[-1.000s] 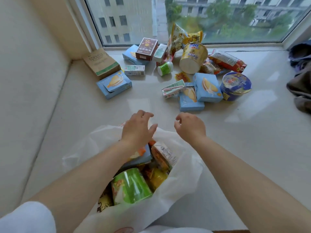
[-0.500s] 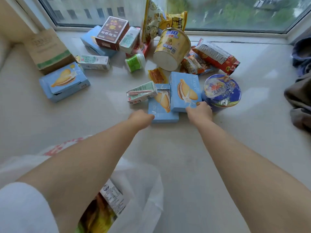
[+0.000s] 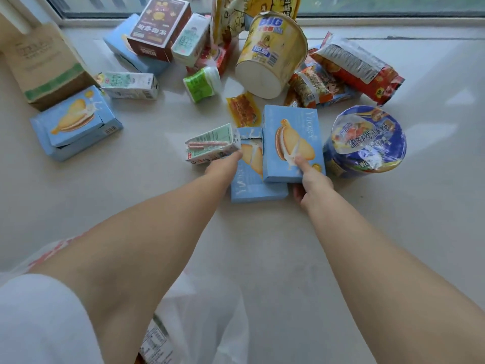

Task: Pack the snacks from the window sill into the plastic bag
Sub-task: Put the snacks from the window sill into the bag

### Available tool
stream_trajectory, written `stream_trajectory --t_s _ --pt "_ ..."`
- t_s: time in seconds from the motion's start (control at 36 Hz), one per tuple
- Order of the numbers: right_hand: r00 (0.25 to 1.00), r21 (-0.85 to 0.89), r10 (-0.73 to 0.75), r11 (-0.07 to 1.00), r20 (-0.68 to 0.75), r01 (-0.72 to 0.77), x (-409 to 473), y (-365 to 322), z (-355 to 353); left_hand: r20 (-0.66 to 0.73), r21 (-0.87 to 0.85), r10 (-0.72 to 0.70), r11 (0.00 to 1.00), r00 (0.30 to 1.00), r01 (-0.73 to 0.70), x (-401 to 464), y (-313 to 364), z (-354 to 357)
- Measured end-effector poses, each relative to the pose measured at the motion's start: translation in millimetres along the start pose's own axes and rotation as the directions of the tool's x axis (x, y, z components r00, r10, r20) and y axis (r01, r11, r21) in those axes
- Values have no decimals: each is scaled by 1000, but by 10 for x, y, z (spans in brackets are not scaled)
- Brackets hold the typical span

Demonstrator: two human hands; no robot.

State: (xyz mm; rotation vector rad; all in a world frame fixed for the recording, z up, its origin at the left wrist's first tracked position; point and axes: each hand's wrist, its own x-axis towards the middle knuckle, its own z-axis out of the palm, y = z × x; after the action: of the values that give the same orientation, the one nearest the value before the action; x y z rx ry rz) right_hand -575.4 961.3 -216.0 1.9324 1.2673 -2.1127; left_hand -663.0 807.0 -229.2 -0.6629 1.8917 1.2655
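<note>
While both arms reach out | left hand (image 3: pixel 223 165) pinches small white-green drink carton (image 3: pixel 211 145), long axis sideways | right hand (image 3: pixel 312 179) grips upright pale-blue cardboard biscuit box (image 3: pixel 291 143)

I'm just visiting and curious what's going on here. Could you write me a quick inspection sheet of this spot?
Surface: pale stone window sill, snacks scattered at the far side.
Job's things: two light-blue biscuit boxes, small white-green drink carton, yellow noodle tub on its side, blue foil-lidded noodle bowl, white plastic bag near the person.
Clutter: brown cardboard box.
Grips: left hand touches the carton; right hand holds a biscuit box.
Cables: nothing seen.
Surroundings: window frame behind.
</note>
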Motion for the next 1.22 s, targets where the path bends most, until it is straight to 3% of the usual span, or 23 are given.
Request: stream_trajectory --t_s 0.14,0.22,0.31,0.44,0.58,0.72,0.83,0.89,0.94,1.03,1.11,1.22 --pt "994 18 51 998 92 -53 -176 225 -75 105 -40 0 999 994 4 -353 -36 -69" --pt "981 76 88 992 175 -102 -394 364 -150 108 -37 97 995 989 -94 -634 -46 -59" --pt "975 112 110 985 194 -133 -662 507 -234 29 150 235 960 972 -237 -890 -110 -108" --pt "949 107 88 986 304 -125 -1129 701 -319 31 272 388 884 921 -381 -1356 -229 -470" --pt "872 86 -53 996 487 13 -1709 878 -394 -33 214 553 818 833 -535 -1892 -427 -1128" --pt "769 46 -92 996 632 82 -2235 1163 -381 -154 185 694 719 703 -670 -2420 -822 -1771" --pt "718 22 -95 994 689 110 -2542 1396 -341 -255 224 762 646 596 -730 -2751 -1191 -2228" --pt "715 4 -85 993 694 115 -2635 1498 -348 -276 321 794 607 541 -727 -2816 -1397 -2458" --pt "726 -16 -69 994 684 110 -2677 1590 -377 -255 477 854 519 454 -709 -2821 -1629 -2690" --pt "758 -85 -56 986 649 145 -2684 1728 -463 -7 664 973 177 231 -726 -2710 -1982 -3000" --pt "811 -145 -75 970 581 194 -2688 1836 -540 204 679 978 -108 45 -726 -2532 -2239 -3190" --pt "856 -127 -95 975 508 184 -2673 1905 -622 344 632 929 -339 -140 -697 -2531 -2452 -3268"
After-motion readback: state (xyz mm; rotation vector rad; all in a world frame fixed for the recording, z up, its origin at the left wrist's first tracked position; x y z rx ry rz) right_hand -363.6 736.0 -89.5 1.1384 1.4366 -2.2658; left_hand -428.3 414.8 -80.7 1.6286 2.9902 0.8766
